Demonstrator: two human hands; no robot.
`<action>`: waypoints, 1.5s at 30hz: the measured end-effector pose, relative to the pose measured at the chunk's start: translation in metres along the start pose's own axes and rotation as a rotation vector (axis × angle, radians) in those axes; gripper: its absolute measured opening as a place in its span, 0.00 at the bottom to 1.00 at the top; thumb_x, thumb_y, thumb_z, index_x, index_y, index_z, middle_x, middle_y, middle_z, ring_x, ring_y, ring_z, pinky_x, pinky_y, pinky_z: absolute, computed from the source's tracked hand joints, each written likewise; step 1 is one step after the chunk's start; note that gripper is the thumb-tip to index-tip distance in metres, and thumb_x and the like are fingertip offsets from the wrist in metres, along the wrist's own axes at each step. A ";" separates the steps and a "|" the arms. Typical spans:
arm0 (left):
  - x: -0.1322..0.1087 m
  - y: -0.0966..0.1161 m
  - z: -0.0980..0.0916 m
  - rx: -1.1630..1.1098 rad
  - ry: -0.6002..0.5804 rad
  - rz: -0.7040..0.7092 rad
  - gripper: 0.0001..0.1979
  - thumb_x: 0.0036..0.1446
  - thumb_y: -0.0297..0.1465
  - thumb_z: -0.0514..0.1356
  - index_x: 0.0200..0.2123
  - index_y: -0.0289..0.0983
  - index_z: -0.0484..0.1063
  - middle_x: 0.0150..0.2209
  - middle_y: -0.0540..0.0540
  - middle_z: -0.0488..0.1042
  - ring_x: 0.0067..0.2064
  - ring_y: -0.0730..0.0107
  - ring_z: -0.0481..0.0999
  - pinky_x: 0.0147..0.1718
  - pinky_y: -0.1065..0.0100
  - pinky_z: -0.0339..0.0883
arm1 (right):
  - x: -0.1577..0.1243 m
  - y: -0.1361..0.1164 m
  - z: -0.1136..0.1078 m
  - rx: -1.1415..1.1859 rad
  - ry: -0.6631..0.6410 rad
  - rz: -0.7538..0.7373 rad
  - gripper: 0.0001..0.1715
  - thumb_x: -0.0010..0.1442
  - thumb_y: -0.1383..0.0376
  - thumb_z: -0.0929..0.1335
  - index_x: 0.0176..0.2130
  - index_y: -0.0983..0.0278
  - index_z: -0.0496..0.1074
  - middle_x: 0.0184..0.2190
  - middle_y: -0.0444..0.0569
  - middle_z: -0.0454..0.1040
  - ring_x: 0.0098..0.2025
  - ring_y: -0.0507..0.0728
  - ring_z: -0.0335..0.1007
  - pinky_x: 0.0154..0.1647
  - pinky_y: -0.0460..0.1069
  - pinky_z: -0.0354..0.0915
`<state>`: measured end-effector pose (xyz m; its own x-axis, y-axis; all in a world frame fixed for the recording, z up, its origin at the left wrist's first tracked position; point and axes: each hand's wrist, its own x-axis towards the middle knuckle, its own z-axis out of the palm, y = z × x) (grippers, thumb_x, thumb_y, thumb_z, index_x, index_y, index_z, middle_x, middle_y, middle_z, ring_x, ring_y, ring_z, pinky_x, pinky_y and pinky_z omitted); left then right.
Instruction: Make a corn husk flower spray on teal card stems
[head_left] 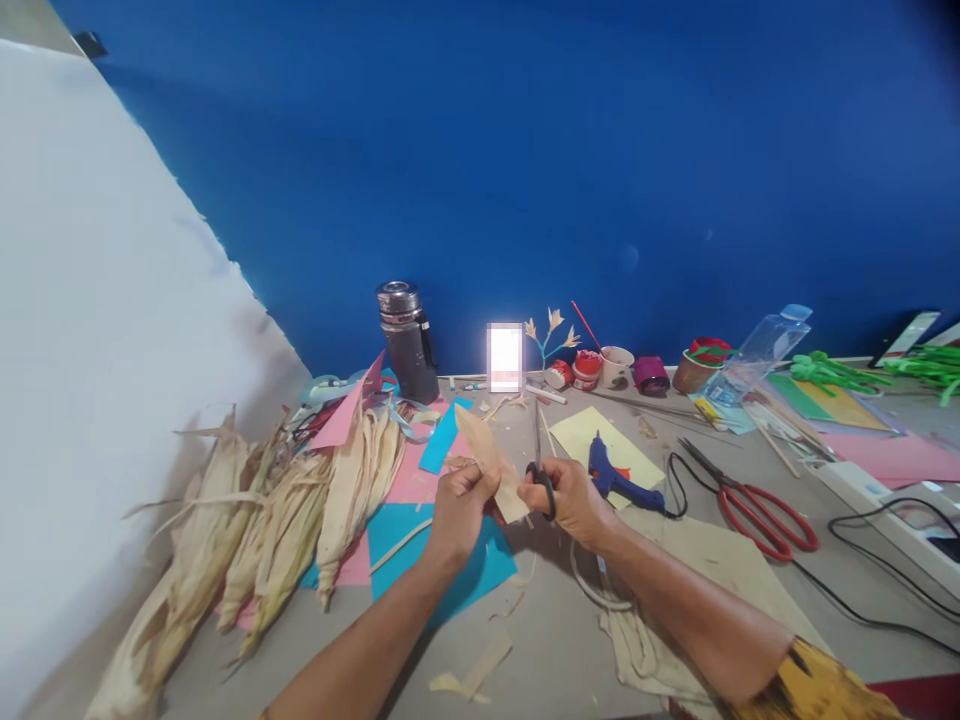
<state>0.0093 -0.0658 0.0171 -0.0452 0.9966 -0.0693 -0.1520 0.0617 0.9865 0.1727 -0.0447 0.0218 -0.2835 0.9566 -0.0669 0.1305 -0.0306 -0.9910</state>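
Note:
My left hand [461, 510] pinches a flat, pale piece of corn husk [486, 450] between thumb and fingers, its pointed end up. In my right hand [574, 500] is a pair of black-handled scissors [550, 492], blades pointing up and away from me. The scissors are just right of the husk; whether the blades touch it I cannot tell. Below my hands lie a blue paper sheet [409, 550] and husk scraps [487, 665]. To the left, dried corn husks [360, 470] are heaped in bunches.
A blue glue gun [619, 475] rests on yellow paper [581, 430] beside red-handled shears [765, 515]. A dark flask [409, 350], a husk flower stem [546, 355], paint jars [586, 368] and a plastic bottle [761, 350] stand along the wall. Black cords trail at the right.

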 end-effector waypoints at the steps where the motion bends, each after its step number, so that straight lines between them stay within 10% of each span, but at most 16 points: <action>1: 0.000 -0.001 -0.001 0.023 0.007 0.006 0.19 0.51 0.43 0.64 0.19 0.34 0.72 0.17 0.48 0.68 0.19 0.71 0.67 0.20 0.70 0.62 | 0.000 0.001 0.000 0.008 -0.024 0.010 0.15 0.45 0.59 0.73 0.24 0.67 0.67 0.17 0.39 0.60 0.21 0.47 0.52 0.21 0.43 0.50; 11: -0.005 -0.009 0.005 0.395 -0.117 0.099 0.26 0.55 0.46 0.58 0.15 0.37 0.55 0.17 0.55 0.49 0.21 0.77 0.49 0.20 0.71 0.42 | 0.009 0.013 -0.005 0.054 0.060 -0.036 0.16 0.45 0.59 0.73 0.22 0.66 0.65 0.18 0.39 0.58 0.22 0.47 0.50 0.21 0.44 0.49; 18: 0.001 -0.017 0.001 0.207 -0.136 0.074 0.14 0.54 0.41 0.61 0.28 0.35 0.70 0.24 0.51 0.67 0.27 0.73 0.63 0.25 0.71 0.56 | 0.008 0.011 -0.005 0.017 0.012 -0.023 0.15 0.44 0.60 0.72 0.22 0.65 0.64 0.18 0.39 0.57 0.22 0.47 0.49 0.21 0.44 0.48; 39: 0.008 -0.011 -0.001 0.233 -0.158 -0.095 0.13 0.48 0.33 0.58 0.15 0.37 0.64 0.13 0.52 0.63 0.17 0.73 0.63 0.18 0.71 0.57 | 0.011 0.017 -0.008 -0.038 -0.018 -0.020 0.18 0.42 0.58 0.74 0.21 0.65 0.63 0.17 0.38 0.59 0.20 0.47 0.51 0.20 0.44 0.49; 45: 0.017 0.001 -0.015 -0.015 0.068 -0.015 0.11 0.48 0.35 0.61 0.19 0.37 0.66 0.18 0.53 0.65 0.20 0.74 0.65 0.21 0.71 0.60 | 0.014 0.009 -0.017 -0.226 0.034 0.055 0.21 0.47 0.52 0.72 0.21 0.66 0.68 0.15 0.41 0.63 0.18 0.47 0.51 0.18 0.44 0.47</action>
<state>-0.0067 -0.0494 0.0144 -0.1096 0.9894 -0.0949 -0.1680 0.0756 0.9829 0.1858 -0.0271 0.0140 -0.2382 0.9647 -0.1121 0.3551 -0.0209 -0.9346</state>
